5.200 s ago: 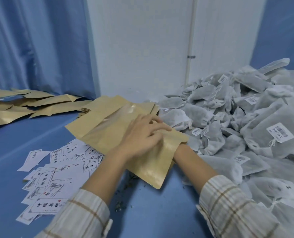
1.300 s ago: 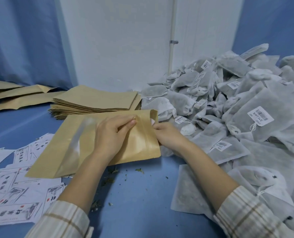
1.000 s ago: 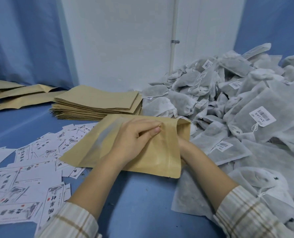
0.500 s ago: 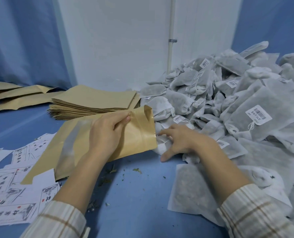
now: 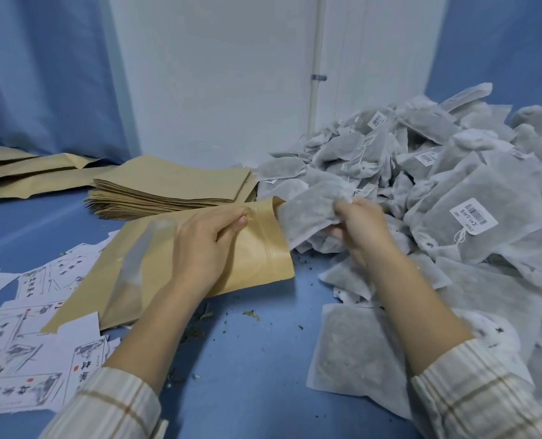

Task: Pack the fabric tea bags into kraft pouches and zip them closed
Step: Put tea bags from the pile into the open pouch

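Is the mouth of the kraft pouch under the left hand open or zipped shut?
Open: the left hand grips the kraft pouch top, and the right hand feeds a tea bag into its mouth.

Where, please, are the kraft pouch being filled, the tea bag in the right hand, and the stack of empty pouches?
kraft pouch (image 5: 257, 255), head view, its front face near the mouth.
tea bag (image 5: 307, 213), head view, its fabric middle.
stack of empty pouches (image 5: 174, 182), head view, its top sheet.

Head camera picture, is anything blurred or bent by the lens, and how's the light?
Head view: soft, even light, no glare; the right hand and the tea bag it grips are motion-smeared; the left hand on the kraft pouch is sharp; wide-angle bending shows at the edges.
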Demonstrator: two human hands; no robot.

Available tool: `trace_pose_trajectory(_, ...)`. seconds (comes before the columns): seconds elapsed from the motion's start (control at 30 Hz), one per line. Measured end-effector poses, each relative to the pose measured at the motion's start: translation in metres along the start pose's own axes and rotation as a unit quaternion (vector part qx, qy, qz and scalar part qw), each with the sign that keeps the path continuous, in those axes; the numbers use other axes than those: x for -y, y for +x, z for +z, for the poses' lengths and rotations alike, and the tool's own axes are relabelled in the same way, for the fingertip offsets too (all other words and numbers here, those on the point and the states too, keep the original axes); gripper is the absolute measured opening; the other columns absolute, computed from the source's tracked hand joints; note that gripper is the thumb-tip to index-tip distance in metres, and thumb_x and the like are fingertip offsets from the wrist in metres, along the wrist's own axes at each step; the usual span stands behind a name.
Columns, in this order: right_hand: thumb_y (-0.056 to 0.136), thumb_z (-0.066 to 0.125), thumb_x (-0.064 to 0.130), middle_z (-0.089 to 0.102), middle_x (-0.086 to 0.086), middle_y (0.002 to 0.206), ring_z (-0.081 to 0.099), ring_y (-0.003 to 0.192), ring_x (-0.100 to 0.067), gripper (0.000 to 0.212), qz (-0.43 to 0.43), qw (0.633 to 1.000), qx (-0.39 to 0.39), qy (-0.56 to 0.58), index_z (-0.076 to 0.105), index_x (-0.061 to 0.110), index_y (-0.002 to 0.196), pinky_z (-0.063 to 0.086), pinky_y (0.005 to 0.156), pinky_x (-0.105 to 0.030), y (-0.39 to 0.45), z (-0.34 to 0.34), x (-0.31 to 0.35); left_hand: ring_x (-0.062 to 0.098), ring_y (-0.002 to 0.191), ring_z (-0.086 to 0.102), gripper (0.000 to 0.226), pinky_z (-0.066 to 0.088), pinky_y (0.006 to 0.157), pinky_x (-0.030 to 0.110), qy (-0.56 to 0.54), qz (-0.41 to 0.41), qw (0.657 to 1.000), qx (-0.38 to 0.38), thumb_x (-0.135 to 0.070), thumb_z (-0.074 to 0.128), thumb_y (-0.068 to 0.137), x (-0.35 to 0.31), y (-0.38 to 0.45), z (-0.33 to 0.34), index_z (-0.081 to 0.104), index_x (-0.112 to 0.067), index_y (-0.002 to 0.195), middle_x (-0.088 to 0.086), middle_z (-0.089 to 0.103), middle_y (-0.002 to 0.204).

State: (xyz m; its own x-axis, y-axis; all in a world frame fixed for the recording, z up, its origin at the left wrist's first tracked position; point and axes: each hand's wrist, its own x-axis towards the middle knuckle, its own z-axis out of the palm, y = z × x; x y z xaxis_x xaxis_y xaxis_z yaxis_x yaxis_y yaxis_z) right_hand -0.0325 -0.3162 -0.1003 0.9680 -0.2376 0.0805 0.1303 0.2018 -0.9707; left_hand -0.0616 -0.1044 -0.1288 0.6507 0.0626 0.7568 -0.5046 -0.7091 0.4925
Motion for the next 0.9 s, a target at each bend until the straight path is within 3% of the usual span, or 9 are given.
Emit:
trace_pose_trajectory(0.1,0.088,0.047,-0.004,0.060,-0.013,0.079,0.063,0.053,-0.013,0.013,0.047,0.995,0.090,0.007,0.051,0.008,0.084,0.054,0.051,-0.025,-0.021,0.031,-0.019,-0.003,0.084,0.052,0.018,0.033,0.076,0.000,-0.020,-0.013,1.000,-0.009,-0.014,0.065,0.087,-0.005,0.001,0.000,0.074,-0.013,0.102,-0.020,0.060,0.093)
trace_pose_trajectory(0.23,0.091,0.053,0.023,0.062,0.003,0.088,0.060,0.077,-0.011,0.004,-0.045,0.965,0.138,-0.218,0.050,0.022,0.094,0.046,0.070,-0.024,-0.031,0.049,-0.037,0.005,0.088,0.057,0.015,0.040,0.088,0.025,-0.026,0.014,0.999,0.017,-0.016,0.065,0.086,-0.013,0.000,0.003,0.075,-0.019,0.097,-0.030,0.057,0.092)
trace_pose_trajectory(0.3,0.098,0.040,0.019,0.064,-0.002,0.099,0.060,0.087,-0.013,0.019,0.004,0.964,0.144,-0.225,0.059,0.016,0.101,0.044,0.066,-0.012,-0.027,0.043,-0.035,-0.002,0.089,0.056,0.017,0.038,0.088,0.017,-0.069,0.045,0.995,0.051,-0.020,0.063,0.085,-0.021,-0.003,0.007,0.075,-0.016,0.097,-0.027,0.059,0.094)
trace_pose_trajectory(0.4,0.102,0.027,0.016,0.042,-0.015,0.140,0.045,0.115,-0.021,0.039,0.089,0.949,0.148,-0.264,0.041,-0.003,0.134,0.040,0.076,-0.010,-0.020,0.026,-0.042,-0.002,0.094,0.055,0.023,0.039,0.086,0.015,-0.093,0.077,0.989,0.089,-0.023,0.059,0.083,-0.032,-0.008,0.015,0.075,-0.012,0.096,-0.019,0.063,0.094)
trace_pose_trajectory(0.5,0.100,0.033,0.010,0.060,-0.005,0.099,0.051,0.079,-0.008,0.024,0.069,0.927,0.251,-0.270,0.056,0.015,0.101,0.038,0.052,-0.003,-0.030,0.026,-0.032,0.005,0.095,0.056,0.023,0.040,0.084,0.014,-0.081,0.083,0.990,0.076,-0.021,0.060,0.083,-0.032,-0.008,0.015,0.075,-0.010,0.096,-0.008,0.069,0.095)
trace_pose_trajectory(0.6,0.092,0.046,-0.002,0.053,0.008,0.069,0.049,0.060,0.001,0.032,-0.030,0.890,0.329,-0.315,0.051,0.024,0.073,0.038,0.051,-0.003,-0.034,0.023,-0.017,0.008,0.089,0.059,0.023,0.038,0.079,0.011,-0.052,0.072,0.995,0.038,-0.018,0.060,0.082,-0.028,-0.003,0.009,0.075,-0.009,0.098,0.000,0.072,0.094)
trace_pose_trajectory(0.67,0.085,0.051,-0.003,0.059,0.002,0.071,0.053,0.070,-0.008,0.029,-0.149,0.864,0.259,-0.405,0.057,0.022,0.072,0.041,0.063,-0.012,-0.025,0.018,-0.012,0.018,0.085,0.064,0.023,0.039,0.078,0.019,-0.013,0.062,0.998,0.014,-0.018,0.059,0.082,-0.025,0.000,0.006,0.075,-0.010,0.097,0.003,0.073,0.092)
trace_pose_trajectory(0.77,0.078,0.046,-0.001,0.069,0.003,0.086,0.060,0.090,-0.021,0.036,-0.177,0.878,0.058,-0.442,0.067,0.029,0.078,0.047,0.076,-0.026,-0.003,-0.002,-0.014,0.026,0.083,0.065,0.020,0.038,0.076,0.021,0.007,0.057,0.998,-0.004,-0.014,0.061,0.083,-0.020,0.000,0.005,0.075,-0.009,0.097,0.006,0.073,0.092)
trace_pose_trajectory(0.9,0.084,0.055,0.020,0.051,-0.012,0.127,0.043,0.119,-0.033,0.041,-0.136,0.701,0.043,-0.699,0.048,0.011,0.124,0.038,0.094,-0.036,0.012,-0.019,-0.040,0.027,0.087,0.065,0.017,0.048,0.082,0.042,0.000,0.045,0.999,0.012,-0.009,0.065,0.085,-0.018,-0.004,0.011,0.074,-0.010,0.098,0.004,0.073,0.094)
